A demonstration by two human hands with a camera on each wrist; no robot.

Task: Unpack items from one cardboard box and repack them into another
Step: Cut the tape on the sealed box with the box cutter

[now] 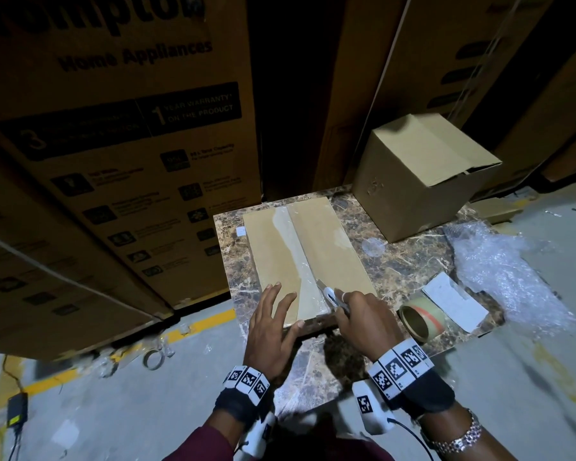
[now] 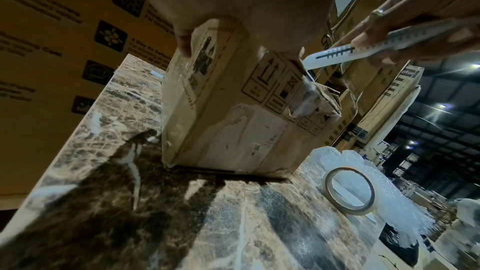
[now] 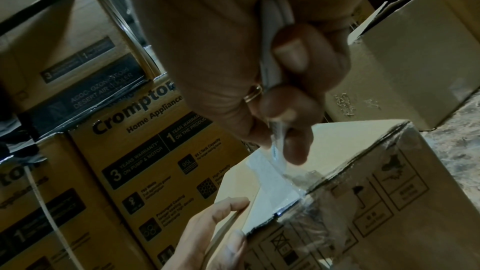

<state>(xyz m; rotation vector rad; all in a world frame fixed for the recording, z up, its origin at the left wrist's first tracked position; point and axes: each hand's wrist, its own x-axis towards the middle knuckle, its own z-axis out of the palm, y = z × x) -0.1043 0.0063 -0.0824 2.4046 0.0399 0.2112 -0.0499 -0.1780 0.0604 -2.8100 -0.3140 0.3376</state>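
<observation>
Stacked Crompton appliance cartons [image 1: 113,168] fill the far left and far side of the scene, printed faces toward the work area. In front of them sits a brown marble-pattern table [image 1: 409,261] on the concrete floor.

On the table, far right: a plain cardboard box [image 1: 423,176], top flaps folded down but one corner lifted. Near-left of it, well apart: the taped cardboard box [image 1: 306,257], flat top with clear tape running along the centre seam, handling symbols and a torn white label on its near side (clear in the left wrist view).

Bubble wrap [image 1: 502,271] lies at the table's right edge, partly hanging off. A white paper sheet [image 1: 453,301] rests beside it, touching the roll of clear packing tape [image 1: 421,319], which lies on its side near the right end of the taped box.

Left hand [image 1: 271,324]: fingers spread flat on the box top at the near-left, thumb hooked over the near edge, pressing down.

Right hand [image 1: 363,319]: fingers curled around a white box cutter [image 1: 330,294], thumb on the handle. Blade tip sits in the tape seam at the near end of the box top.

Floor, near left: a second tape roll [image 1: 153,359] by the yellow line, a black power adapter [image 1: 16,410] further left.
</observation>
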